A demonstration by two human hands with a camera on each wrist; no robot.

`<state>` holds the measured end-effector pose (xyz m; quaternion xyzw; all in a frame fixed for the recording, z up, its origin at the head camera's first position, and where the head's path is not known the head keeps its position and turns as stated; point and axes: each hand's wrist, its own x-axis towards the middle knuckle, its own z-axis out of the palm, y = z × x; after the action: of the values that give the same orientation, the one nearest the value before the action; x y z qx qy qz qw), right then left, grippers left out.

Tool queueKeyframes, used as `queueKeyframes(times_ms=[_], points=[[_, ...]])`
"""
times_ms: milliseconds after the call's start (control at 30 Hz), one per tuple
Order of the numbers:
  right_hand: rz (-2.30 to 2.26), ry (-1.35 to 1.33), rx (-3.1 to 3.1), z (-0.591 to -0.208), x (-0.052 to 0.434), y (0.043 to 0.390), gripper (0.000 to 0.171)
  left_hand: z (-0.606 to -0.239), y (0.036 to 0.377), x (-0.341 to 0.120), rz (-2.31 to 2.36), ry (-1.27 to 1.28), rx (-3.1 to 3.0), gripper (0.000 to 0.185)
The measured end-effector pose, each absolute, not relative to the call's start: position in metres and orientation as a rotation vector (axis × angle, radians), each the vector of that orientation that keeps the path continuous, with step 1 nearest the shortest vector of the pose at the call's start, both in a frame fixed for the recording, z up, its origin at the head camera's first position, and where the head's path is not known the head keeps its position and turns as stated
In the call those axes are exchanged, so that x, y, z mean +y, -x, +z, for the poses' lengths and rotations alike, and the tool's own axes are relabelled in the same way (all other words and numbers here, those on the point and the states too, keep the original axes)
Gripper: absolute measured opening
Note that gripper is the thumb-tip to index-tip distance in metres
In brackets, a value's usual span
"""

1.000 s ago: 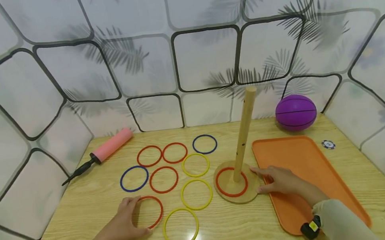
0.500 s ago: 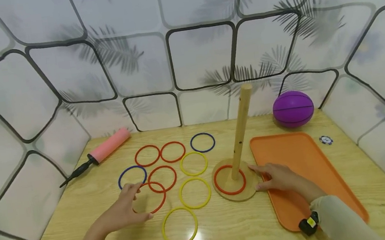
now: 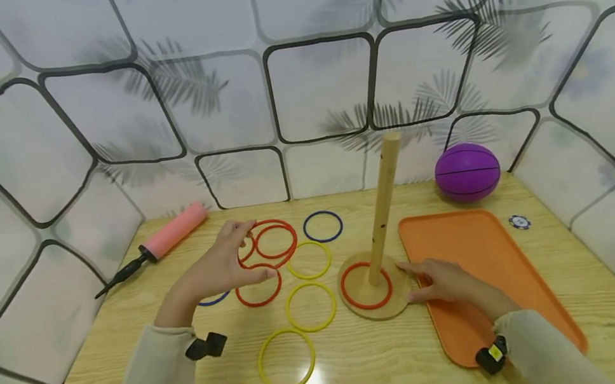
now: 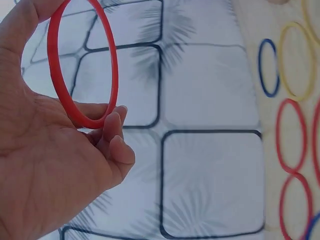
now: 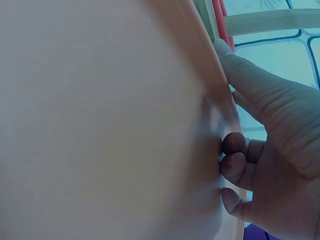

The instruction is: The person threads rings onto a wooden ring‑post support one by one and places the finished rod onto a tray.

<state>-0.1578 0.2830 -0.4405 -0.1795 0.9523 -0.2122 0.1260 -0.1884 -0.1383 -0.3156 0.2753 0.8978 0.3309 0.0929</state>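
Red ring (image 4: 54,55) was in the left hand (image 3: 219,270), lifted off the bench (image 3: 374,363) toward its rear left. The left hand was clamped on it with a fairly wide reach between thumb and forefinger, which met the ring on opposite sides; the left wrist view showed the other fingers curled close at its lower edge. Seen from the head, the ring overlapped two red ones lying behind it. A third red ring (image 3: 261,304) lay near the thumb, and the palm partly covered a blue ring (image 3: 215,302).

The right hand (image 3: 442,284) had thumb and forefinger well apart, both touching the right edge of the round wooden base (image 3: 401,286). Its remaining fingers were loosely bent beside the rim of the orange tray (image 3: 463,237); how hard they pressed there, I could not tell. From the base rose a wooden post (image 3: 383,208), tilted in the head view, with a seated red ring (image 3: 369,307) lying flat around its foot.

Three yellow rings (image 3: 334,304) lay between the left hand and the base, with a second blue ring (image 3: 340,224) behind. Farther off were a pink pump (image 3: 176,230) at the left, a purple ball (image 3: 468,172) behind the tray and a chip (image 3: 519,221) at its right.
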Motion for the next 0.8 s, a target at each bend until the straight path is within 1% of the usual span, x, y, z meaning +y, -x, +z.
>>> queueKeyframes(times_ms=[567, 800], points=[[-0.605, 0.491, 2.767, -0.436, 0.283, 0.158, 0.076, -0.245, 0.211, -0.071, 1.006, -0.989, 2.68, 0.095], [-0.619, 0.503, 2.772, -0.44, 0.283, 0.158, 0.075, -0.215, 0.215, -0.054, 0.998, -1.055, 2.719, 0.098]])
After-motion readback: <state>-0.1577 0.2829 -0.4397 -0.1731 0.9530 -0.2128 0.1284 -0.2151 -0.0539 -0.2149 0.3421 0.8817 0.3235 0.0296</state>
